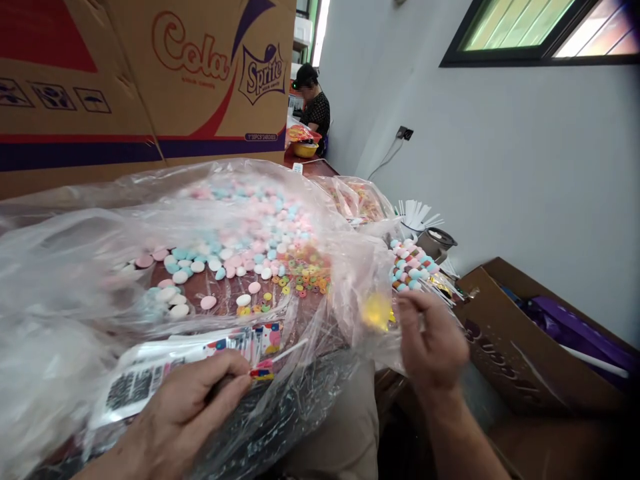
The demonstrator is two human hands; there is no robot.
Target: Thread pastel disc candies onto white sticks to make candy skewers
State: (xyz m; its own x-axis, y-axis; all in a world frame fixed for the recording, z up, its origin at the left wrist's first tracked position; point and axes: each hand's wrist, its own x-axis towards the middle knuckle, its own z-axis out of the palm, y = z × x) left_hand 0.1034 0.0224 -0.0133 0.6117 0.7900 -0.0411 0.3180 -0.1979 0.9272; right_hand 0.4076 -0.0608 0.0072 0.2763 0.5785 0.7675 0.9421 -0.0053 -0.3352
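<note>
My left hand (200, 397) is closed in a pinch on a small plastic packet (262, 371) printed red, blue and yellow. A white stick (291, 350) sticks out beside it, pointing up and right. Under and behind this hand lies a stack of printed plastic pouches (145, 373). My right hand (434, 337) is curled at the right edge of the clear plastic sheeting, close to a yellow patch (377, 312) seen through the film. Its fingers are bent inward and slightly blurred; whatever they grip is hidden.
Pink, blue and white round candies (245, 250) and small coloured rings (307, 270) lie among the plastic. Candy sticks (411, 265) are stacked near a lidded mug (437, 243). A big carton (200, 80) stands behind; an open box (520, 360) is right. A co-worker (316, 107) is farther back.
</note>
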